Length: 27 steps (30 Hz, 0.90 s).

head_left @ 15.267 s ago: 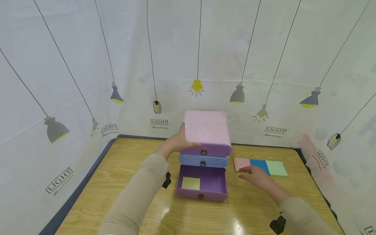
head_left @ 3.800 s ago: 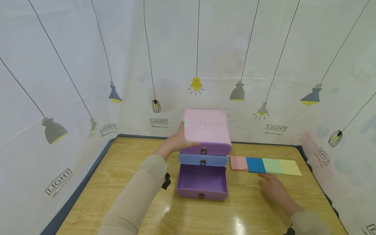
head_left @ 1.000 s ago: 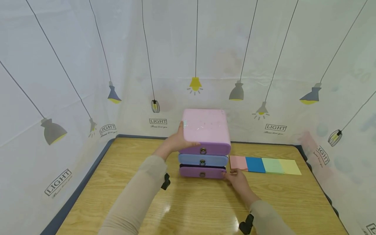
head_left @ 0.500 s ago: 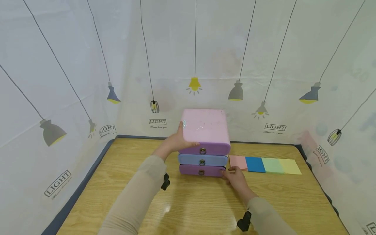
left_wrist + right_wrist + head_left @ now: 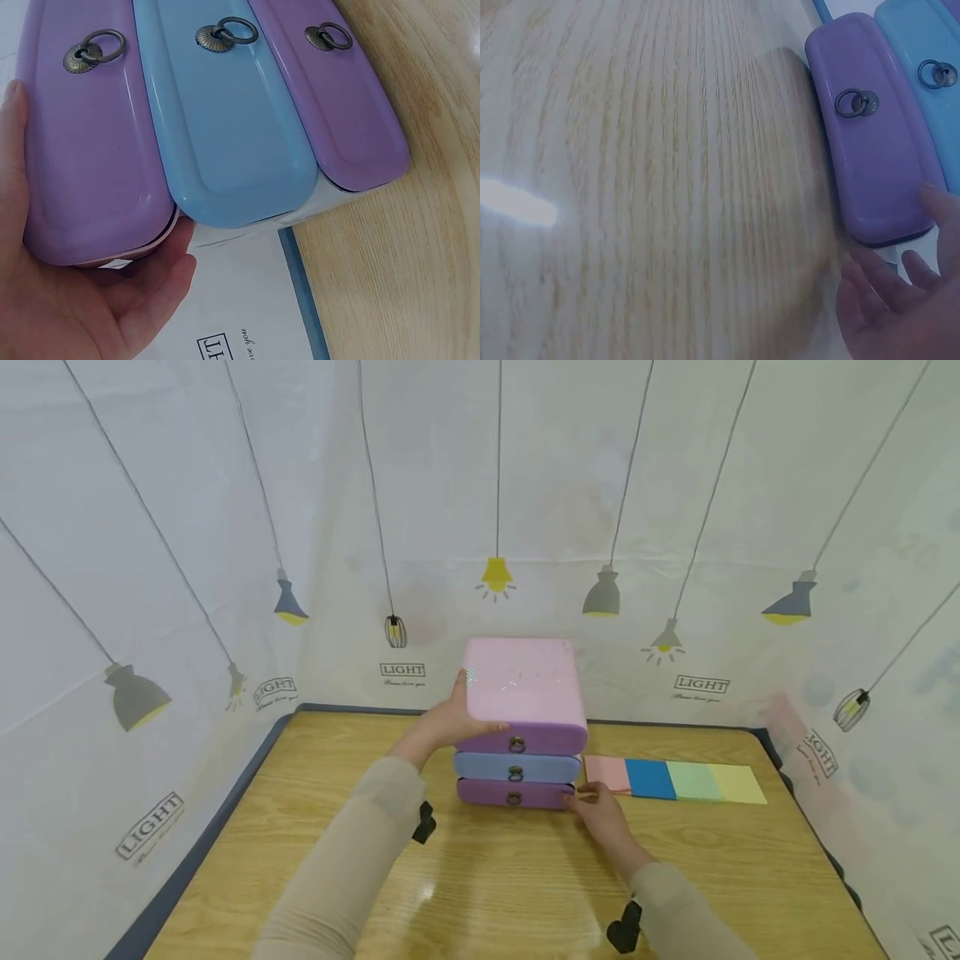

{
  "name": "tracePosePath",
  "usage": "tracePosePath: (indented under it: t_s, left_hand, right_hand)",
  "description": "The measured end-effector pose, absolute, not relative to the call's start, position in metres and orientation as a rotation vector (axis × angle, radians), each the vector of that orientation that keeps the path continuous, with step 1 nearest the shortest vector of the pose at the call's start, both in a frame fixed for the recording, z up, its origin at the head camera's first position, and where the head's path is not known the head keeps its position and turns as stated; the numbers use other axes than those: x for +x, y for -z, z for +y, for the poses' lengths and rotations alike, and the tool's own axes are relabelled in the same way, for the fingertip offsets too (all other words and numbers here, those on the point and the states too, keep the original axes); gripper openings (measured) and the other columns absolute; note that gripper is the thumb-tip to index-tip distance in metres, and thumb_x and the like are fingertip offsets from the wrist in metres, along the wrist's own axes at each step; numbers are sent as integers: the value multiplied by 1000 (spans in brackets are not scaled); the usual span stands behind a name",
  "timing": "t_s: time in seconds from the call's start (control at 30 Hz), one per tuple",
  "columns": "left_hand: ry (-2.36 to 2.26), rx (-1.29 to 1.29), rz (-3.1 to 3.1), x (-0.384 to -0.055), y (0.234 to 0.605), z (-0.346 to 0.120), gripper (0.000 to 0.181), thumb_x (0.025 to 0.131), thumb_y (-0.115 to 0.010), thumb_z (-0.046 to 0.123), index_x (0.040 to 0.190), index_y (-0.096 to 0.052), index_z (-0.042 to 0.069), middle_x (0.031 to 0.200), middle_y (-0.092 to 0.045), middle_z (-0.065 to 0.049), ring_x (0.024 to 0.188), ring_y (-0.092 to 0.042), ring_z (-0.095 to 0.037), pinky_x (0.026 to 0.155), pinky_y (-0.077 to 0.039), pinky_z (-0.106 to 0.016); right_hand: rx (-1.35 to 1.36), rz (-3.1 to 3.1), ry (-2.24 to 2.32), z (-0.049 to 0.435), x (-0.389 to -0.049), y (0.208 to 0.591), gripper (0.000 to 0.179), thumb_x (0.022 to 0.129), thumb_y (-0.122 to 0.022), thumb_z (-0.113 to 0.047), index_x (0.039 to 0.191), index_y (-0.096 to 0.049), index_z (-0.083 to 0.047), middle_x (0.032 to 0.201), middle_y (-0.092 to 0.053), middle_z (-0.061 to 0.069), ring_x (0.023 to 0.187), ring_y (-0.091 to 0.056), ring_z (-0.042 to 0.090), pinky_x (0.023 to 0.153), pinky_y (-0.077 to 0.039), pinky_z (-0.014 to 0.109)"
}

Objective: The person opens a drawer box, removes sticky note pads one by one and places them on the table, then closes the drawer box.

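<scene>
A small drawer cabinet (image 5: 523, 681) with a pink top stands at the back of the table. Its top drawer front (image 5: 94, 150) is purple, the middle one (image 5: 517, 767) blue and the bottom drawer (image 5: 877, 157) purple, each with a ring pull. My left hand (image 5: 448, 720) holds the cabinet's upper left side, thumb along the front edge and fingers bent round the side. At the bottom drawer's right end, my right hand (image 5: 603, 818) touches the front with its thumb, its other fingers loosely bent beside it. The bottom drawer sits pushed in, with a thin dark gap at its end.
Right of the cabinet lies a row of sticky-note pads: pink (image 5: 607, 774), blue (image 5: 650, 779), green (image 5: 696, 782) and yellow (image 5: 742, 784). The wooden table (image 5: 480, 893) meets a lamp-patterned backdrop (image 5: 555, 527) at its back and sides.
The yellow pad, earlier inside the open bottom drawer, now lies at the row's right end. My right hand has moved left to the drawer, which has gone in. My left hand has stayed.
</scene>
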<state>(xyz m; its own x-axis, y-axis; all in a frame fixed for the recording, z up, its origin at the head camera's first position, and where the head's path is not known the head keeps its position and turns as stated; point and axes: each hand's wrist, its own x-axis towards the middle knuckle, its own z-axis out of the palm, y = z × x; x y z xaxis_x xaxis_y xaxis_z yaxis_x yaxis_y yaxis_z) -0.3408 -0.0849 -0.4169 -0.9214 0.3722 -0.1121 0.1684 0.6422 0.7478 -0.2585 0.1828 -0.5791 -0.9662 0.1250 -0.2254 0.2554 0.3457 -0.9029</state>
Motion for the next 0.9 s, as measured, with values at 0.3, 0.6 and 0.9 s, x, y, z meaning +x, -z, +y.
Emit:
tracePosePath:
  t_s: [0.3,0.6,0.9]
  left_hand:
    - [-1085,386,2623,-340,419,-85,139,69,-76,67,153,22,15,155,-25,-25,128,-45,-42,101,-40,-55]
    - [-1009,303,2695,-338,413,-79,136,70,-74,69,154,17,13,148,-36,-29,126,-47,-44,101,-41,-55]
    - [-1102,313,2717,-327,410,-80,121,81,-72,57,155,7,4,148,-31,-32,134,-37,-44,108,-33,-54]
  right_hand:
    - [201,2629,1560,195,-251,556,49,96,-63,-30,129,-48,3,120,-57,22,109,-56,34,87,-49,47]
    - [-4,2725,1493,210,-252,519,45,99,-58,-26,130,-48,5,121,-57,21,109,-53,35,89,-46,48]
    - [-180,2900,1290,226,-247,473,58,98,-54,-47,133,-51,0,126,-59,18,106,-55,32,79,-50,43]
